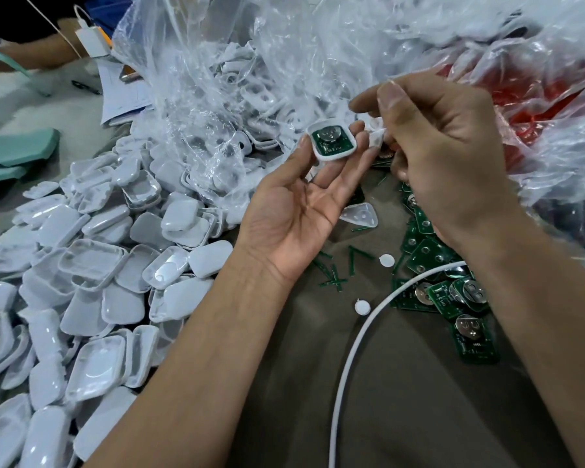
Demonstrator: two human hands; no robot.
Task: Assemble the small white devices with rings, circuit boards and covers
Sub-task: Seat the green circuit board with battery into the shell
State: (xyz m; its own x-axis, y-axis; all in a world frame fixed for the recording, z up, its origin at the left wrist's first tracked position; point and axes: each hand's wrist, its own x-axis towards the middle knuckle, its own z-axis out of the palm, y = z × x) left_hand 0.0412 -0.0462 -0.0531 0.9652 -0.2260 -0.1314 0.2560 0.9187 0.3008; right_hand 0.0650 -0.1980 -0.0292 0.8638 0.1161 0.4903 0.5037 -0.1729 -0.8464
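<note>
While pinching a white shell (332, 140) with a green circuit board (331, 138) seated inside at the left hand's (294, 211) fingertips, gripping a small translucent part (376, 135) in the curled right hand (446, 146).

The right hand (446, 157) curls over a small white piece (376, 134) beside the shell (331, 140), so what that piece is cannot be told, nor how the fingertips meet it. Behind the shell, crumpled clear bags (217, 96) blur the white parts inside. The red contents (537, 106) behind the right hand are unreadable through plastic. The right forearm covers part of the circuit board pile (453, 298). The picture's edges cut the white cover heap (81, 298) and the white cable (352, 349).
</note>
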